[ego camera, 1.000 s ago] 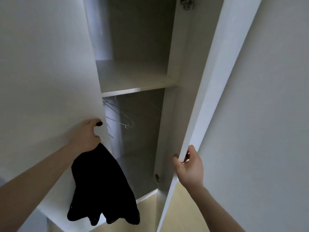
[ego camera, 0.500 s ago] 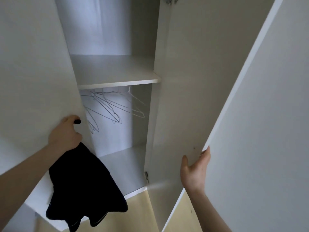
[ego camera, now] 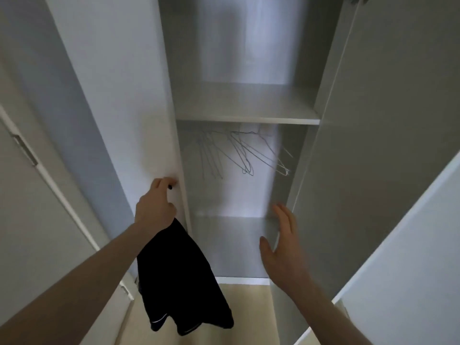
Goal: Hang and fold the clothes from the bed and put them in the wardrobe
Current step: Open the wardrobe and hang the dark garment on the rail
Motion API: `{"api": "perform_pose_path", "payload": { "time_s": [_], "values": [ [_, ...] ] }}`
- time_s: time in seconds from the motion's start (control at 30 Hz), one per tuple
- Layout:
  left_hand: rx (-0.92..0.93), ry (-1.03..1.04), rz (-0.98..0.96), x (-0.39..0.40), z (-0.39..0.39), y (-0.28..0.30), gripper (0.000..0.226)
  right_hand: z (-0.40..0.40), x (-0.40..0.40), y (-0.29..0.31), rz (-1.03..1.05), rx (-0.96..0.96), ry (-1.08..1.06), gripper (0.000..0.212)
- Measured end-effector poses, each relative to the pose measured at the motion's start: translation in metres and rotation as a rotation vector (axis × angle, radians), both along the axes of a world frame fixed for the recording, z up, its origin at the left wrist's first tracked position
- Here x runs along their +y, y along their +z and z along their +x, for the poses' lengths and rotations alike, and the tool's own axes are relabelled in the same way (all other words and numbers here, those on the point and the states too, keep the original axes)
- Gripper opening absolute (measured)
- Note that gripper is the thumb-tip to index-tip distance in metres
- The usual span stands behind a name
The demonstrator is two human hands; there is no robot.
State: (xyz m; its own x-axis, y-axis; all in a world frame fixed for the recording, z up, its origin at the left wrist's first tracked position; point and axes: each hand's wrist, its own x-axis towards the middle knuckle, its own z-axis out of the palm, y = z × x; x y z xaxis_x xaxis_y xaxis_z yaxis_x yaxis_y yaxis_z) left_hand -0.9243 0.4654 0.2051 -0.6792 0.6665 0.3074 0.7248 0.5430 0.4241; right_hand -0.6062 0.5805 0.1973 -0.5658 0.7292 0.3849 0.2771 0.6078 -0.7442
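A white wardrobe stands open in front of me, with an upper shelf (ego camera: pixel 246 120) and a bare bottom board (ego camera: pixel 231 247). Several thin wire hangers (ego camera: pixel 245 155) hang under the shelf. My left hand (ego camera: pixel 155 207) grips a black garment (ego camera: pixel 181 282), which dangles below the wrist, while its fingertips curl round the edge of the left door (ego camera: pixel 119 95). My right hand (ego camera: pixel 283 250) is spread in the air in front of the opening, holding nothing, beside the edge of the right door (ego camera: pixel 373 158).
Both doors stand swung outward on either side of me. A second white door with a metal handle (ego camera: pixel 26 151) lies at the far left. Beige flooring (ego camera: pixel 249 314) shows below the wardrobe's bottom edge.
Both doors have swung wide open. My right hand has let go of the right door's edge and moved left in front of the opening. My left hand still holds the door edge and the garment.
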Motion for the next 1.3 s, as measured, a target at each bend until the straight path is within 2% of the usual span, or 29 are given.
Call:
{"api": "perform_pose_path", "payload": {
  "time_s": [0.13, 0.3, 0.4, 0.5, 0.6, 0.73, 0.87, 0.93, 1.0, 1.03, 1.07, 1.17, 1.23, 1.3],
  "values": [
    [-0.019, 0.066, -0.048, -0.059, 0.001, 0.001, 0.059, -0.026, -0.013, -0.01, -0.076, -0.091, 0.206, 0.07],
    [-0.095, 0.225, -0.162, -0.122, 0.008, -0.006, 0.043, -0.05, -0.027, -0.019, -0.108, -0.279, 0.448, 0.066],
    [-0.216, 0.32, -0.159, -0.153, 0.024, -0.025, 0.051, -0.061, -0.038, -0.023, -0.126, -0.301, 0.534, 0.066],
    [-0.239, 0.338, -0.097, -0.172, 0.041, -0.032, 0.055, -0.072, -0.044, -0.024, -0.121, -0.33, 0.58, 0.064],
    [-0.245, 0.266, -0.004, -0.173, 0.048, -0.018, 0.053, -0.087, -0.047, -0.019, -0.121, -0.372, 0.632, 0.064],
    [-0.33, 0.052, 0.126, -0.161, 0.052, 0.027, 0.046, -0.106, -0.061, -0.012, -0.227, -0.355, 0.691, 0.083],
    [-0.455, -0.175, 0.162, -0.141, 0.06, 0.079, 0.054, -0.127, -0.084, -0.007, -0.362, -0.366, 0.774, 0.097],
    [-0.486, -0.265, 0.11, -0.133, 0.059, 0.097, 0.06, -0.138, -0.093, -0.003, -0.372, -0.368, 0.808, 0.085],
    [-0.504, -0.326, 0.054, -0.128, 0.05, 0.106, 0.065, -0.149, -0.098, 0.001, -0.368, -0.326, 0.772, 0.048],
    [-0.471, -0.327, 0.026, -0.127, 0.045, 0.106, 0.068, -0.154, -0.099, 0.003, -0.353, -0.291, 0.723, 0.027],
    [-0.407, -0.309, -0.003, -0.127, 0.039, 0.103, 0.071, -0.157, -0.099, 0.006, -0.339, -0.249, 0.669, 0.016],
    [-0.183, -0.202, -0.101, -0.133, 0.016, 0.071, 0.074, -0.165, -0.086, 0.011, -0.451, -0.107, 0.501, 0.015],
    [-0.098, -0.111, -0.164, -0.14, 0.0, 0.033, 0.065, -0.17, -0.077, 0.018, -0.541, -0.061, 0.466, 0.011],
    [-0.066, -0.023, -0.228, -0.145, -0.011, -0.009, 0.054, -0.177, -0.073, 0.023, -0.563, -0.07, 0.467, 0.016]
  ]
}}
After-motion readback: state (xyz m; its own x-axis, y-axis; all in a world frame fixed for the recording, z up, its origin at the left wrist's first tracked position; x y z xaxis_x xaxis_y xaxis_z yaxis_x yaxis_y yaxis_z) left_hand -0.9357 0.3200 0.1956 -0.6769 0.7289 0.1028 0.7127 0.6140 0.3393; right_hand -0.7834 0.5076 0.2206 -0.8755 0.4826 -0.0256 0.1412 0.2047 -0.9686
